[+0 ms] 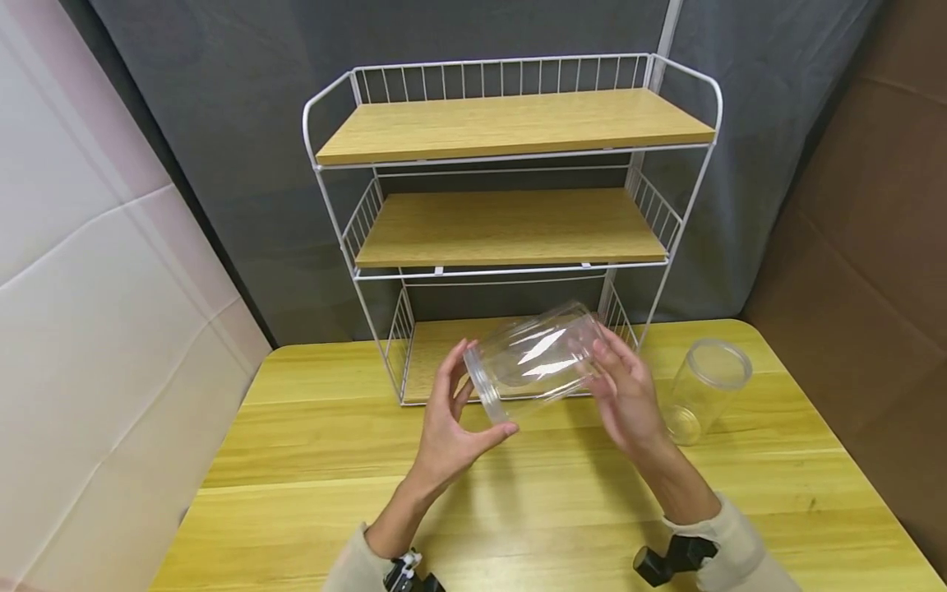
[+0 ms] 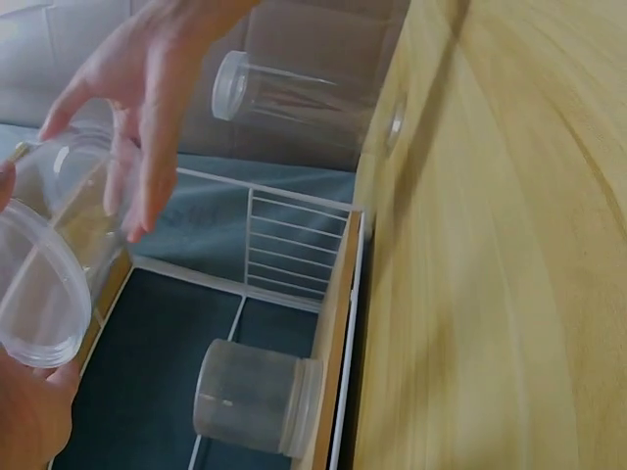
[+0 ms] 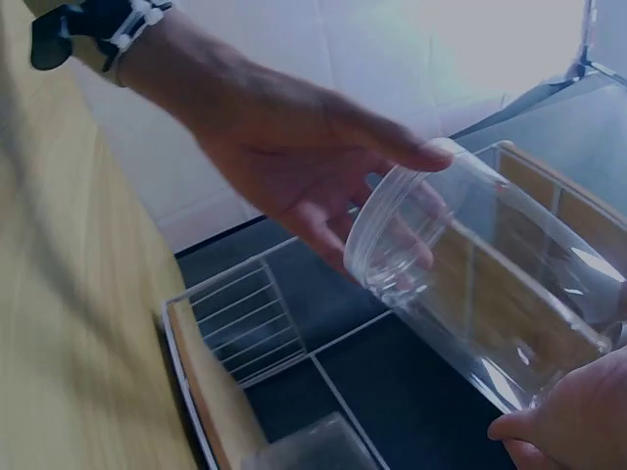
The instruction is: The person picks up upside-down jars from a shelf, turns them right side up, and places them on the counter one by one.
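Observation:
A clear plastic jar (image 1: 543, 353) is held tilted in the air in front of the rack, its ribbed lid end down to the left. Around that lid end, my left hand (image 1: 450, 432) grips with thumb and fingers spread to either side. At the opposite end my right hand (image 1: 627, 395) holds the base between thumb and fingers. The right wrist view shows the left thumb (image 3: 421, 152) along the lid's edge. A second clear jar (image 1: 706, 386) stands upright on the table just right of my right hand. Another clear jar (image 2: 250, 397) sits on the rack's bottom board, hidden behind the held jar in the head view.
A white wire rack (image 1: 329, 210) with three wooden boards stands at the back of the wooden table (image 1: 311, 477). Its top board (image 1: 510, 123) and middle board (image 1: 510, 226) are bare. A white wall panel (image 1: 111, 329) flanks the left, a brown one (image 1: 866, 271) the right.

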`<state>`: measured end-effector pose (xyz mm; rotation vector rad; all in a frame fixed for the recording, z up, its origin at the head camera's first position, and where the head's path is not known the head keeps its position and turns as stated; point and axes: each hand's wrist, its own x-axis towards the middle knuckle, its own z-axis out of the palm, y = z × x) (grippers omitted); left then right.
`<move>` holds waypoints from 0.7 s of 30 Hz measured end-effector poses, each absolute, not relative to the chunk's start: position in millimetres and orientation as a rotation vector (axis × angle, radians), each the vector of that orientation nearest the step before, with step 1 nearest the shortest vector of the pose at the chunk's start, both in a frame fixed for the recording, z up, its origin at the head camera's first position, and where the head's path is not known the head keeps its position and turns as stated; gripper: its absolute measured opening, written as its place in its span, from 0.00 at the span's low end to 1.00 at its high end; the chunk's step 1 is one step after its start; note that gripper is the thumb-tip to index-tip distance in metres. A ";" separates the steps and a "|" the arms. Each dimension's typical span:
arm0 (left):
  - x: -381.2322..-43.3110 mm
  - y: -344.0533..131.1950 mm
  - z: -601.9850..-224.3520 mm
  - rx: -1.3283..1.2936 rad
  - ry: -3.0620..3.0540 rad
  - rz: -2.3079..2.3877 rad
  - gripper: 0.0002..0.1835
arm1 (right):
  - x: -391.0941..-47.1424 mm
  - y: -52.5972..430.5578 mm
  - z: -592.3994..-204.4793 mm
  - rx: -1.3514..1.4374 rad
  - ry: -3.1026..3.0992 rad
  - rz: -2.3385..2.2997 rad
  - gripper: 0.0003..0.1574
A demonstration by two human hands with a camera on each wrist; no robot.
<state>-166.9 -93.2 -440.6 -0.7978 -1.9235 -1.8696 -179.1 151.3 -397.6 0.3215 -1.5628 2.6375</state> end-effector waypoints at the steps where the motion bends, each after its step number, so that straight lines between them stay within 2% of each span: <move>1: -166.9 -93.8 -440.4 -0.791 -1.920 -1.878 0.63 | -178.9 151.0 -398.9 0.320 -1.573 2.646 0.40; 5: -166.9 -98.1 -438.6 -0.774 -1.929 -1.876 0.62 | -178.2 152.0 -405.7 0.331 -1.656 2.656 0.41; 12: -166.5 -110.3 -431.2 -0.748 -2.015 -1.845 0.59 | -179.8 156.4 -413.1 0.391 -1.777 2.604 0.35; 21: -169.2 -124.3 -423.3 -0.728 -2.144 -1.736 0.58 | -180.5 172.2 -410.9 0.491 -2.116 2.112 0.40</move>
